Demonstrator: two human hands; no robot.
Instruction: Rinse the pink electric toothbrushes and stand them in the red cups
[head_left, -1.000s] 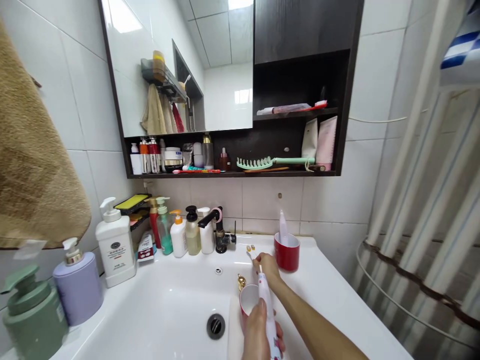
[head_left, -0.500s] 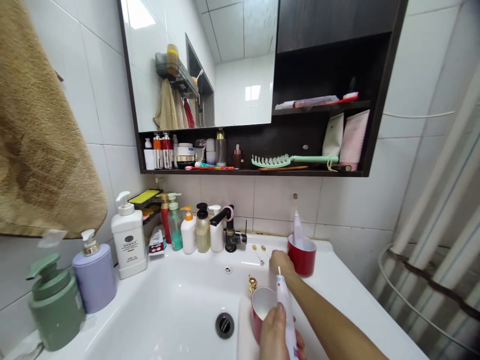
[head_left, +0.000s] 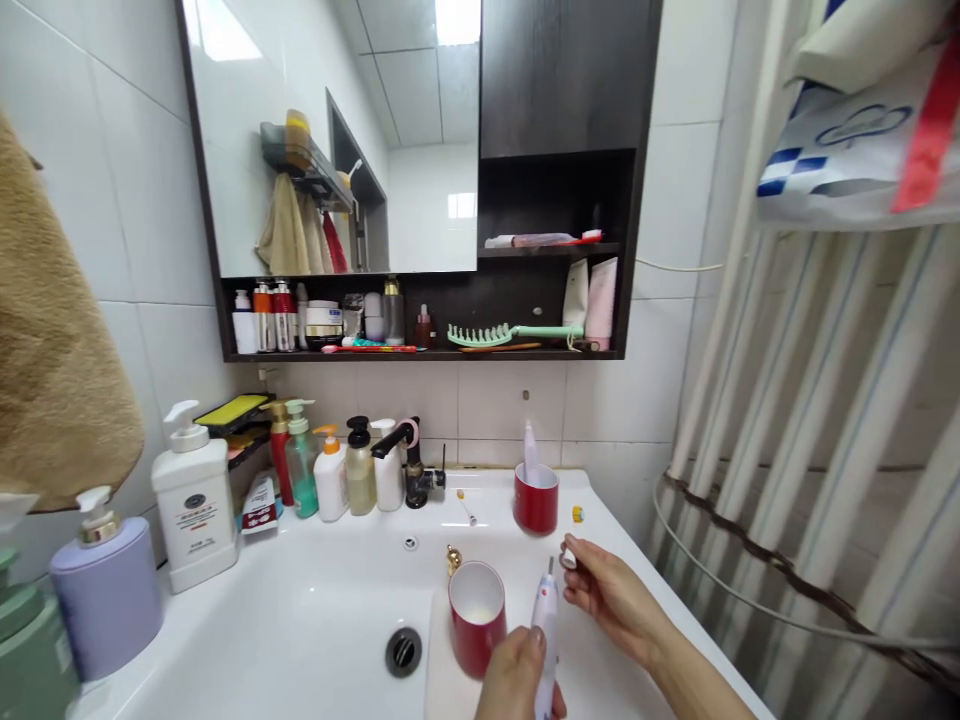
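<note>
Well to the left of the near red cup (head_left: 478, 640) stood a lilac pump bottle (head_left: 109, 600). The drain (head_left: 403, 652) lay just left of that cup, and the black faucet (head_left: 415, 475) rose beyond it, with a loose brush head (head_left: 468, 508) on the ledge behind it. Just right of the cup, the left hand (head_left: 514, 675) was wrapped around a toothbrush handle (head_left: 547, 618), its metal shaft pointing upward. Beyond the cup and to its right, a far red cup (head_left: 536, 505) held a second toothbrush (head_left: 530, 450). Farthest right of the near cup, the right hand (head_left: 611, 595) pinched another brush head (head_left: 577, 516) between thumb and forefinger, other fingers loosely curled; that head stood near the shaft's tip, apart from it.
</note>
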